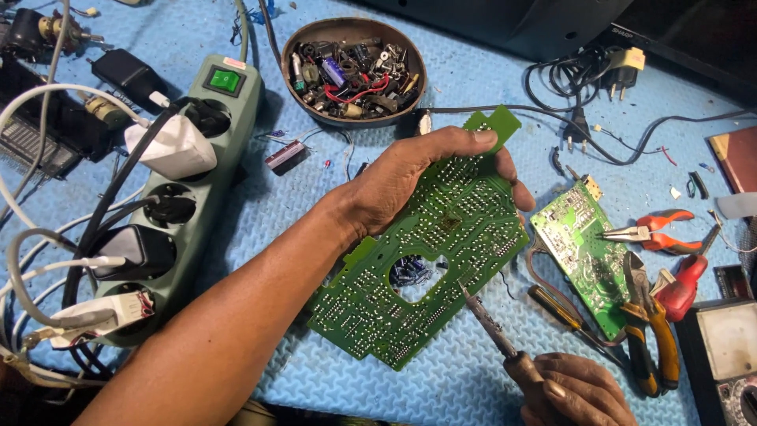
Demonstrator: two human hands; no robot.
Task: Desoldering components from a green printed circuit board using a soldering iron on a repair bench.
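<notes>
— Why is the big green circuit board (426, 260) tipped up like that?

— The left hand (418, 177) is clamped on its far edge, fingers curled over the top, solder side facing up so the joints show. Its near corner rests on the blue padded surface (331, 386).

— And the right hand (579, 390)?

— Closed around the handle of a soldering iron (497, 331), tip touching the board just right of the cut-out hole.

— Tools handy?

— A smaller board (583, 252) and pliers (650, 335) lie just to the right, a bowl of spare parts (355, 71) sits far behind, and a power strip (185, 197) is at the left.
</notes>
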